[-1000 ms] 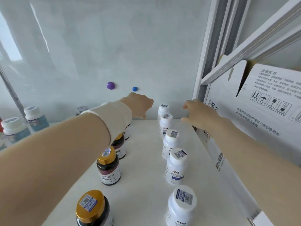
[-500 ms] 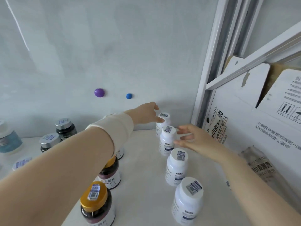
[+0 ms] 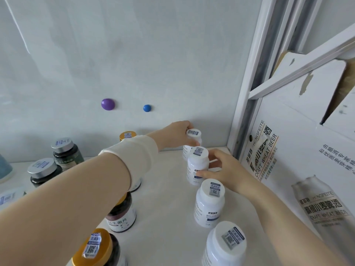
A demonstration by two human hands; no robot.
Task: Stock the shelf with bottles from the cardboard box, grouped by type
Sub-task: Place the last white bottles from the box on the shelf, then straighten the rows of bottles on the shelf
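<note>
Your left hand [image 3: 176, 135] grasps the rearmost white bottle [image 3: 194, 135] just under its cap, fingers curled round it. Your right hand [image 3: 226, 169] grasps the second white bottle [image 3: 197, 164], thumb on the label and fingers behind. Both bottles stand on their bases just left of the cardboard box [image 3: 288, 169], one directly behind the other.

The cardboard box, printed with beer lettering, leans against the shelf frame. Left of the box runs the white shelf [image 3: 169, 217]. The white bottles form one file along the box's side, with the third white bottle [image 3: 209, 204] and the fourth white bottle [image 3: 224, 244] nearest to you. Further left of the box stand the gold-capped bottles [image 3: 121, 215], partly hidden by your left forearm. Further left again are the silver-capped bottles [image 3: 65, 152]. A purple button [image 3: 108, 104] and a smaller blue button [image 3: 147, 108] sit on the wall above.

You appear to be straightening the white file. Each held bottle's long axis is vertical and sits inside its grip, so any nudge should be a level slide, not a tilt. Your right hand is nearer the box, so reaching for more stock would likely fall to it. The two held bottles are nearly touching, so shifting one could knock the other.
</note>
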